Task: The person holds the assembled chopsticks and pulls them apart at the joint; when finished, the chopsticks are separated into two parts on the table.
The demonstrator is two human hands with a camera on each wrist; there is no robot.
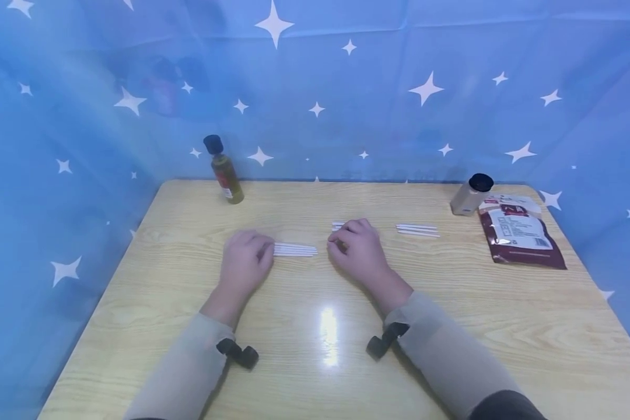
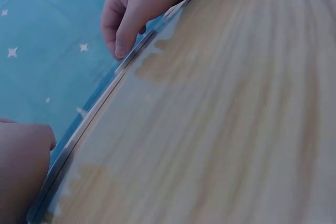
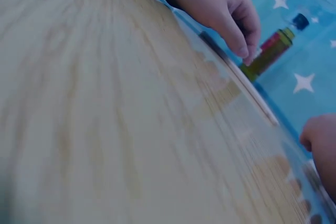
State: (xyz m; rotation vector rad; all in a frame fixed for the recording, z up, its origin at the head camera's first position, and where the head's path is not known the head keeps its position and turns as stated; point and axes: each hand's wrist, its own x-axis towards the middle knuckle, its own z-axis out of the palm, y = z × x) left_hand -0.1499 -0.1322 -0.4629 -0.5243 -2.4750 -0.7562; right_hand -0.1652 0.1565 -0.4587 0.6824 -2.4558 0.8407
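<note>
My left hand [image 1: 247, 256] is at the left end of a row of thin white sticks [image 1: 296, 249] lying on the table. Its thumb and fingers are loosely bent, and no stick shows between them. In the right wrist view this left hand [image 3: 220, 11] hovers over the sticks [image 3: 252, 90]. My right hand [image 1: 359, 248] partly hides a second group of white sticks [image 1: 338, 226]; its fingers are loosely bent with a gap by the thumb. From the left wrist view, the right hand's fingertips [image 2: 120, 52] are close to stick ends. A third group of sticks [image 1: 417, 230] lies farther right.
A dark-capped bottle [image 1: 226, 178] of greenish-brown liquid stands at the back left. At the back right are a black-lidded jar [image 1: 469, 195] and a maroon packet [image 1: 520, 233] with a white label. A blue star-patterned curtain [image 1: 315, 76] hangs behind the wooden table [image 1: 315, 385].
</note>
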